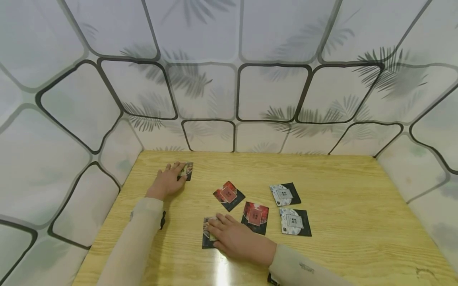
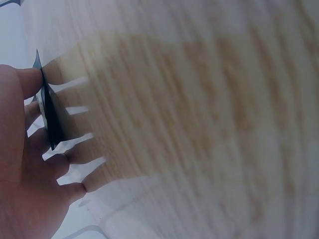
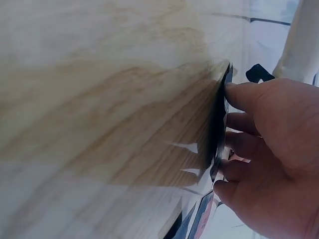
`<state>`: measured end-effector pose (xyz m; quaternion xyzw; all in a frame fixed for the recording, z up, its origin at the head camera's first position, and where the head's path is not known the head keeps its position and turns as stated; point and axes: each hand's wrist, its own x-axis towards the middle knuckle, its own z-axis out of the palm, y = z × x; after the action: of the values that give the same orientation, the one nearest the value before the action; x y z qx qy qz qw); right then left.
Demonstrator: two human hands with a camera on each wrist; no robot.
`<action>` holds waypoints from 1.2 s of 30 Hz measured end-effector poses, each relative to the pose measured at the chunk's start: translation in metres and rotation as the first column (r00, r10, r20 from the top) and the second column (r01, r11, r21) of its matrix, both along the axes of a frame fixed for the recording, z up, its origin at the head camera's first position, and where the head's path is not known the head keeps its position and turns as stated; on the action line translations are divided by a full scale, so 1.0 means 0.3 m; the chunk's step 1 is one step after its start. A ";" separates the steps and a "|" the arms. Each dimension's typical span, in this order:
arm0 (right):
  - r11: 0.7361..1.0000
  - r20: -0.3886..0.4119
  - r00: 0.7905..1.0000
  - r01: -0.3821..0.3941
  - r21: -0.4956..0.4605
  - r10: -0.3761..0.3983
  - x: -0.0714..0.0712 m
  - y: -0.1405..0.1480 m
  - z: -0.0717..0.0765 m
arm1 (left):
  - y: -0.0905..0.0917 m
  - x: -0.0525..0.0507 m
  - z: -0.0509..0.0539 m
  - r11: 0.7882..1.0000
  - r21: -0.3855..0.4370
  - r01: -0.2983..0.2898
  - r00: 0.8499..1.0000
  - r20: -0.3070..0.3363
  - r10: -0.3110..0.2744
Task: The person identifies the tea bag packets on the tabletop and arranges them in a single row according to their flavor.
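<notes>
At the back left of the table, my left hand (image 1: 168, 182) rests with spread fingers on a small flat square packet (image 1: 189, 171), dark with a pale print. The left wrist view shows this packet's dark edge (image 2: 51, 119) under the thumb and fingers. Nearer the front, my right hand (image 1: 239, 238) lies across a similar dark packet (image 1: 208, 241) and hides much of its face. In the right wrist view, fairly straight fingers touch that packet (image 3: 217, 129), which lies against the tabletop.
Two red-and-black packets (image 1: 255, 217) lie beyond and beside my right hand. Two white-and-black packets (image 1: 295, 222) sit farther right, one behind the other. Patterned walls (image 1: 211, 135) enclose the wooden table (image 1: 358, 206) at the back and sides.
</notes>
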<state>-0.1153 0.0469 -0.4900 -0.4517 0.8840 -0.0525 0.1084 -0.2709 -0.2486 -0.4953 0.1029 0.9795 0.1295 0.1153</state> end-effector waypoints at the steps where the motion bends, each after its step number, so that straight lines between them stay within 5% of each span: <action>1: 1.000 0.006 1.000 0.000 -0.002 0.000 -0.006 -0.005 0.002 | -0.001 0.000 -0.002 1.000 -0.002 0.000 1.000 -0.002 0.000; 17: 0.999 0.110 0.993 0.039 -0.027 -0.036 -0.157 -0.100 -0.005 | -0.004 -0.006 -0.014 1.000 -0.003 -0.006 1.000 -0.026 0.006; 36: 0.994 0.117 0.987 0.110 -0.021 -0.107 -0.302 -0.143 -0.017 | -0.009 -0.006 -0.016 1.000 -0.003 -0.010 0.999 -0.035 0.010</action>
<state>-0.2059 0.0039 -0.4951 -0.4007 0.8987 -0.0967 0.1502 -0.2726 -0.2514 -0.5001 0.1002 0.9821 0.1266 0.0974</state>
